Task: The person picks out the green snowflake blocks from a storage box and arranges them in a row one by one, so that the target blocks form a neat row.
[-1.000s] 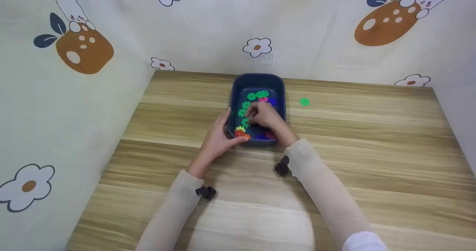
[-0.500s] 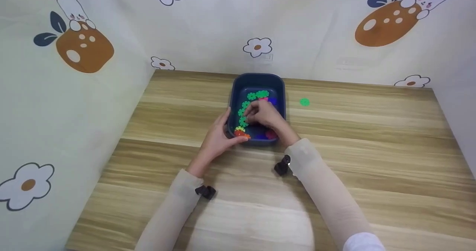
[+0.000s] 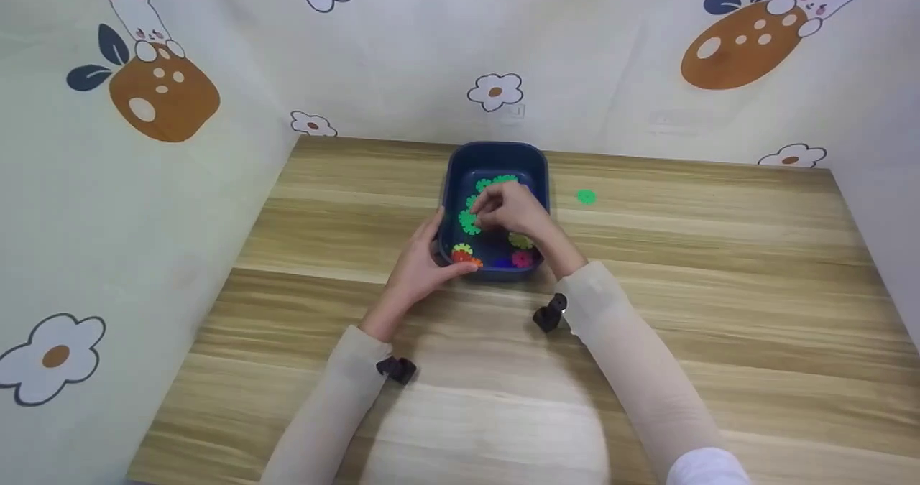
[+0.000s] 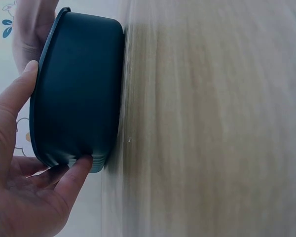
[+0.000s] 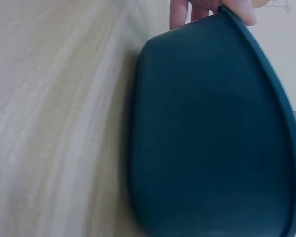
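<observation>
A dark blue plastic bin (image 3: 496, 153) stands on the table with several notched snowflake discs inside. My left hand (image 3: 420, 266) grips its near left corner; in the left wrist view the thumb lies on the rim and the fingers press the bin's side. My right hand (image 3: 512, 208) reaches into the bin, fingers curled, pinching the edge of a green snowflake disc (image 3: 469, 226) that overlaps another green one. The fingertips are partly hidden, and in the right wrist view the bin wall (image 5: 207, 133) blocks the work.
Yellow (image 3: 521, 241), pink (image 3: 522, 259) and red (image 3: 461, 256) discs lie at the bin's near end. More green discs (image 3: 505, 179) lie at the far end. One green disc (image 3: 586, 197) rests on the wooden table (image 3: 690, 276) right of the bin. A patterned cloth wall (image 3: 589, 54) rises behind.
My right hand has shifted slightly, and the green disc at its fingertips has moved away from me, onto the neighbouring green disc. A yellow disc under the right wrist shows now. The left hand stays put.
</observation>
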### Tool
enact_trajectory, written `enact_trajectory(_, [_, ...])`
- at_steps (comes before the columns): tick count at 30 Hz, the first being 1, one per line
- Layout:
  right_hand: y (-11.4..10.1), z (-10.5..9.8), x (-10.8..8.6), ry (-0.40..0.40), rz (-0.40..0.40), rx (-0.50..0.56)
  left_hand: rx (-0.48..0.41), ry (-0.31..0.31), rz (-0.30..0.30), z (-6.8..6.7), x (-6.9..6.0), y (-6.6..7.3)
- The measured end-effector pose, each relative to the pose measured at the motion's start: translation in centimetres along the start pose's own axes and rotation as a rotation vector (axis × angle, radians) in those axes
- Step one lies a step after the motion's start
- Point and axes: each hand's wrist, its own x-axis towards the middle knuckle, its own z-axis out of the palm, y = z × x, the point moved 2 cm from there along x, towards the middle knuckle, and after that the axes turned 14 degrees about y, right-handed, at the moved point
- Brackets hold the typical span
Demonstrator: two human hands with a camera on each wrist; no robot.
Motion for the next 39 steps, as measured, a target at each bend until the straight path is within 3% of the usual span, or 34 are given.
enact_trajectory(18, [-1.1, -2.3, 0.2, 0.047, 0.018, 0.007, 0.009, 0.001, -0.017, 0.1, 0.0, 0.0])
enact_trajectory(25, [-1.2, -3.2, 0.2, 0.039, 0.025, 0.059, 0.012, 0.0, -0.017, 0.1, 0.0, 0.1])
enact_trajectory(32, [-1.2, -4.1, 0.3, 0.041, 0.008, 0.087, -0.042, -0.01, -0.026, 0.1, 0.0, 0.0])
enact_trajectory(39, [-1.0, -5.1, 0.4, 0.066, 0.009, 0.097, -0.017, 0.001, -0.007, 0.2, 0.1, 0.0])
